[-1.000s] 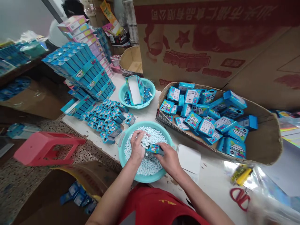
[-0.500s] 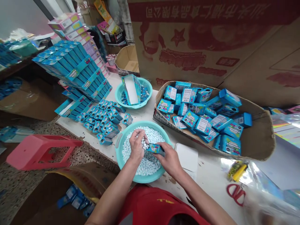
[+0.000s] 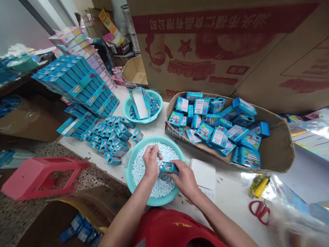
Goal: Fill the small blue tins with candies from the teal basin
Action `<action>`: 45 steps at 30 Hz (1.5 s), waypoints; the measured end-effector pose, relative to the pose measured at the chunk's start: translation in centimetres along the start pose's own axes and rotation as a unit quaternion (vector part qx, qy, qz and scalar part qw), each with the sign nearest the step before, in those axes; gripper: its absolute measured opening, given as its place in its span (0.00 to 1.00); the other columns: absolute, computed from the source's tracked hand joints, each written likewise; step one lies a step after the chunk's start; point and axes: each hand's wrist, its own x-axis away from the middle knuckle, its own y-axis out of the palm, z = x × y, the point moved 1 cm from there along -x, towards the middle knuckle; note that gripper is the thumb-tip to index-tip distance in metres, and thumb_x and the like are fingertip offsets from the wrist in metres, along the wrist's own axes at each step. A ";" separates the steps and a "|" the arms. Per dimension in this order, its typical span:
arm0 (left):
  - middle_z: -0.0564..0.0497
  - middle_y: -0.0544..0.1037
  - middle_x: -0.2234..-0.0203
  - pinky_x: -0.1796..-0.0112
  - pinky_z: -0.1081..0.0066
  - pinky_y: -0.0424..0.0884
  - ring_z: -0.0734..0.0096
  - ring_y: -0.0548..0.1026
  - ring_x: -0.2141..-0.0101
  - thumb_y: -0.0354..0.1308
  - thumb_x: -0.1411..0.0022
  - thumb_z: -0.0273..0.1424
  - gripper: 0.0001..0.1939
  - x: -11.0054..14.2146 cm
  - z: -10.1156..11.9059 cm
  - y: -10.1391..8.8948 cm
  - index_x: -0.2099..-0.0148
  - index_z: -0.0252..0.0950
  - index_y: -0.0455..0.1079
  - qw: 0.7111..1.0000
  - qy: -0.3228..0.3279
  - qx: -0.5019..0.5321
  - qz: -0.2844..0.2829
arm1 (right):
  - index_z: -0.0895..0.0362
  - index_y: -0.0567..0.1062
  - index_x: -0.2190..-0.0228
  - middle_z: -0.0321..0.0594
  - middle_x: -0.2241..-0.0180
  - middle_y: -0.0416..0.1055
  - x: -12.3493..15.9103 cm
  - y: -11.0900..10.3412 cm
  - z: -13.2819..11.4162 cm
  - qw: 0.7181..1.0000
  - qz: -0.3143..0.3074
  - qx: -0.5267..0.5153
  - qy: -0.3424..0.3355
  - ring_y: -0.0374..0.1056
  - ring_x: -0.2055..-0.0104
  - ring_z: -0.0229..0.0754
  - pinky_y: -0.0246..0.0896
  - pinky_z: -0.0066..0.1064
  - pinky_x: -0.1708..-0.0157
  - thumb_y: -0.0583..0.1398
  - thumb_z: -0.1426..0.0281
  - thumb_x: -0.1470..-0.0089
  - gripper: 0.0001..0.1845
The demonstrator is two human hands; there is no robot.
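Note:
Over a turquoise basin (image 3: 130,183) filled with small white candies (image 3: 160,188), my right hand (image 3: 185,177) grips a small blue candy box (image 3: 168,167). The box lies on its side with one end toward my left hand (image 3: 151,161). That hand is cupped, fingers curled, with a few white candies at its edge by the box's end; how many lie inside the palm is hidden. To the left, several small blue boxes (image 3: 113,137) stand bunched on the white table (image 3: 227,192). A single box (image 3: 137,136) stands just apart from them.
A cut-down carton (image 3: 277,151) of loose blue boxes stands at right. Behind are a second basin (image 3: 159,111) holding flat trays and wrapped pieces, and stacked blue display packs (image 3: 79,82). Red scissors (image 3: 259,211) lie front right; a red stool (image 3: 38,176) stands left.
Fewer candies show between my left hand and the box end than before. Both hands stay over the basin, and the whole view has shifted slightly.

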 end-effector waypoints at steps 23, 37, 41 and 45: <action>0.61 0.59 0.86 0.84 0.79 0.48 0.84 0.53 0.86 0.61 0.48 0.40 0.14 -0.6 1.5 -1.1 0.72 0.36 0.62 0.999 0.005 -0.049 -0.013 | 0.53 0.72 0.60 0.39 0.61 0.72 1.1 -0.1 2.0 0.981 0.062 -0.182 0.014 0.66 0.58 0.46 0.60 0.35 0.58 0.61 0.72 0.55 0.16; 0.38 0.61 0.42 0.48 0.48 0.57 0.46 0.57 0.43 0.50 0.38 0.43 0.25 -3.7 -8.1 -3.7 0.43 0.37 0.64 0.683 0.174 -0.705 -0.078 | 0.54 0.73 0.61 0.40 0.64 0.74 6.0 -6.6 7.9 0.953 0.209 -0.184 0.120 0.68 0.64 0.46 0.63 0.36 0.64 0.64 0.65 0.56 0.17; 0.39 0.66 0.48 0.56 0.50 0.62 0.47 0.62 0.49 0.48 0.39 0.49 0.26 -4.0 -8.2 -1.8 0.45 0.40 0.65 0.666 0.132 -0.729 -0.087 | 0.55 0.73 0.64 0.41 0.65 0.74 6.3 -6.0 12.7 0.938 0.267 -0.169 0.145 0.69 0.65 0.47 0.64 0.36 0.66 0.64 0.61 0.58 0.18; 0.41 0.70 0.56 0.59 0.56 0.63 0.50 0.66 0.54 0.49 0.40 0.49 0.23 -3.0 -8.4 -1.3 0.51 0.39 0.69 0.641 0.146 -0.734 -0.172 | 0.56 0.72 0.62 0.44 0.61 0.74 6.7 -5.2 14.3 0.937 0.267 -0.176 0.141 0.70 0.61 0.49 0.66 0.40 0.62 0.64 0.58 0.57 0.21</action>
